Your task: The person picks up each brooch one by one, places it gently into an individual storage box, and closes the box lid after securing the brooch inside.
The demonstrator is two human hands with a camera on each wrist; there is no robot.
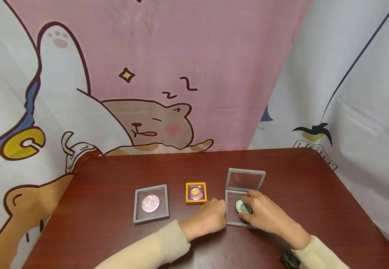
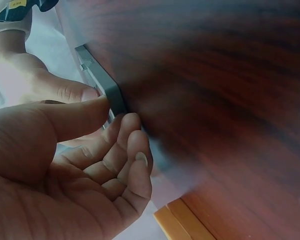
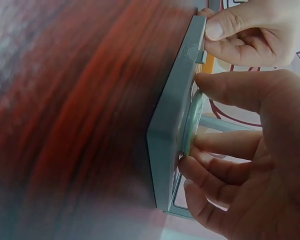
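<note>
A grey hinged display case (image 1: 231, 198) lies on the table at the right, its clear-windowed lid (image 1: 246, 171) raised at the back. My right hand (image 1: 265, 212) reaches over it and pinches a round green badge (image 3: 192, 120) by its edges, low over the clear inner sheet. At the case's front left corner my left hand (image 1: 211, 216) holds the edge between thumb and index finger. In the left wrist view the other left fingers (image 2: 139, 160) curl loosely beside the case wall (image 2: 107, 82).
A small orange-framed case (image 1: 196, 184) with a purple and yellow badge stands left of the open case. Further left lies a larger grey case (image 1: 134, 205) with a pinkish round badge (image 1: 150, 203). Behind the brown table (image 1: 113, 172) hangs a cartoon-printed curtain (image 1: 231, 74).
</note>
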